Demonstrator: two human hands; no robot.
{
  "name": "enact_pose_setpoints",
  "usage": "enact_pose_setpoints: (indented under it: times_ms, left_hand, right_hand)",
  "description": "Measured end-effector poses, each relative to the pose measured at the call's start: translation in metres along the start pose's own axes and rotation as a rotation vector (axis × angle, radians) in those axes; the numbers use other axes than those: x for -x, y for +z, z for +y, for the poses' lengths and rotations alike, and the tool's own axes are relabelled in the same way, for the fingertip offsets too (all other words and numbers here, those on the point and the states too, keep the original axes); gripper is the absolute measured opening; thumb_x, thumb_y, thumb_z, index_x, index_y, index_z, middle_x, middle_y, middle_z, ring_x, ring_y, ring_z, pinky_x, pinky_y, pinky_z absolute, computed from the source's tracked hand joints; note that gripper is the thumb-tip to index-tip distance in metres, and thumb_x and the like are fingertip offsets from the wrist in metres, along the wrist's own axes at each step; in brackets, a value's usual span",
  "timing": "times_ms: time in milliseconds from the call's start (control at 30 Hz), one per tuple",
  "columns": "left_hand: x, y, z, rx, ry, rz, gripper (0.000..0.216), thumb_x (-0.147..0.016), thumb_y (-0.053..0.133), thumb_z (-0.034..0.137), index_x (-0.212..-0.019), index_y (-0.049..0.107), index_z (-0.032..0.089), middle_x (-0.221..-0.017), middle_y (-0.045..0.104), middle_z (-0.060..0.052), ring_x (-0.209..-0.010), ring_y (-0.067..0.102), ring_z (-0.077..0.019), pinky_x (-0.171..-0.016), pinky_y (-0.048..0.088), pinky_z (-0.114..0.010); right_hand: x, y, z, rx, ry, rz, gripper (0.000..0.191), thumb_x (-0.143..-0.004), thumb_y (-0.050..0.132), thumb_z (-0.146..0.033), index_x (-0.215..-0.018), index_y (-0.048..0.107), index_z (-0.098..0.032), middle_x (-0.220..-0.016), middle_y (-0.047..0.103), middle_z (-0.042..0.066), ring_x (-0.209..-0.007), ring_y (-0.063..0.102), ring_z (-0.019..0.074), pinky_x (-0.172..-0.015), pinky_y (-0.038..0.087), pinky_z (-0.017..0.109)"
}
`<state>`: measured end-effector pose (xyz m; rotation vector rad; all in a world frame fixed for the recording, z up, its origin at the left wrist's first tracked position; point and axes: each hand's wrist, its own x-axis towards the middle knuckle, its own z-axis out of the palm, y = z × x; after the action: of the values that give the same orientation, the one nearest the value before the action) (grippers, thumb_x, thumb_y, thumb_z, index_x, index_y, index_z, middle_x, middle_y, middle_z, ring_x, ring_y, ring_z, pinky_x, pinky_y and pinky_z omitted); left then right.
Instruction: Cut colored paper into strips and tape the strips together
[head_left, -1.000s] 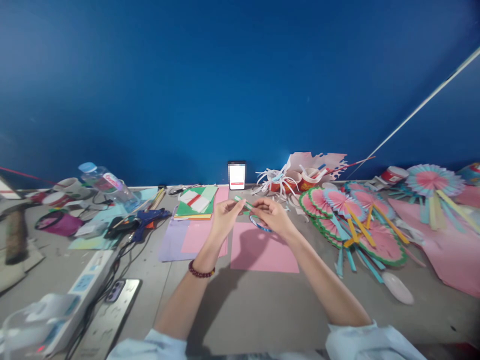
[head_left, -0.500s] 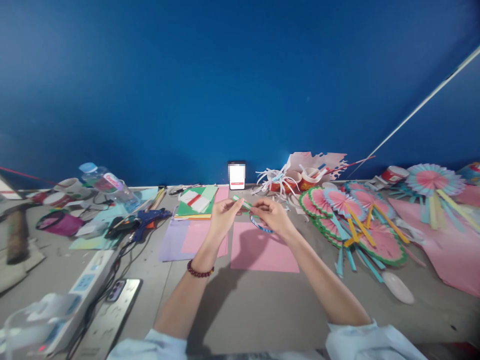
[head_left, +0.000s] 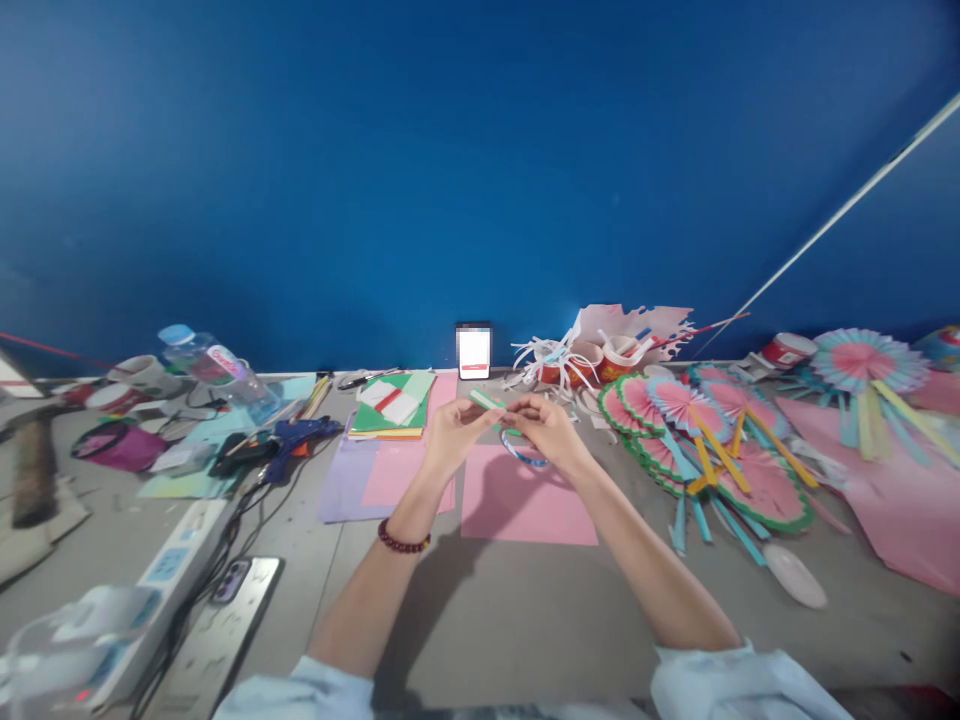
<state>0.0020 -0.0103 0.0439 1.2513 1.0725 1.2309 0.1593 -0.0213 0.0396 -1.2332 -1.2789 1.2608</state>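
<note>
Both hands meet above the pink paper sheet (head_left: 529, 510). My left hand (head_left: 456, 432) pinches a narrow green-and-white paper strip (head_left: 486, 399) between thumb and fingers. My right hand (head_left: 546, 430) is closed on the strip's other end, its fingertips close to the left thumb. A blue-and-white ring-shaped band (head_left: 523, 457) hangs below the right fingers; whether it joins the strip is hidden. To the left, green and white papers (head_left: 394, 403) lie stacked on lilac paper (head_left: 337, 495).
A lit phone (head_left: 474, 352) leans on the blue wall. Pink paper fans (head_left: 765, 485) and paper cups (head_left: 619, 358) stand right. A glue gun (head_left: 304, 440), bottle (head_left: 217, 365), power strip (head_left: 161, 590) and second phone (head_left: 225, 635) occupy the left.
My left thumb has slid down and right along the strip toward my right fingers, so more of the strip's upper end shows. The right hand has hardly moved.
</note>
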Motion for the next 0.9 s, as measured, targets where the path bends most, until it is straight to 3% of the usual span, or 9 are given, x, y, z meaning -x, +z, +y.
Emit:
enact_pose_setpoints:
  times_ms: [233, 600, 900]
  left_hand:
    - [-0.001, -0.001, -0.007, -0.028, 0.011, 0.061, 0.030, -0.063, 0.077, 0.041, -0.063, 0.066, 0.014, -0.061, 0.067, -0.004, -0.060, 0.063, -0.0153, -0.058, 0.049, -0.025]
    - [0.004, -0.002, 0.012, -0.036, -0.003, 0.118, 0.032, -0.059, 0.078, 0.043, -0.056, 0.062, 0.015, -0.056, 0.064, -0.002, -0.059, 0.061, -0.0146, -0.056, 0.047, -0.023]
    - [0.003, -0.001, 0.008, 0.045, -0.050, 0.078, 0.040, -0.055, 0.080, 0.051, -0.062, 0.063, 0.015, -0.062, 0.066, -0.003, -0.063, 0.064, -0.0158, -0.065, 0.054, -0.029]
  right_hand:
    - [0.004, 0.002, -0.006, -0.062, -0.015, -0.046, 0.040, -0.068, 0.072, -0.045, -0.095, 0.053, -0.020, -0.073, 0.061, -0.003, -0.037, 0.044, 0.0039, -0.034, 0.030, 0.018]
    - [0.004, 0.002, -0.002, -0.017, -0.058, -0.021, 0.037, -0.069, 0.071, -0.044, -0.079, 0.045, -0.022, -0.063, 0.053, -0.008, -0.035, 0.044, 0.0041, -0.033, 0.027, 0.017]
    - [0.005, 0.000, -0.005, 0.084, -0.062, -0.043, 0.031, -0.073, 0.068, -0.046, -0.073, 0.052, -0.020, -0.046, 0.046, -0.008, -0.036, 0.040, 0.0063, -0.036, 0.025, 0.019]
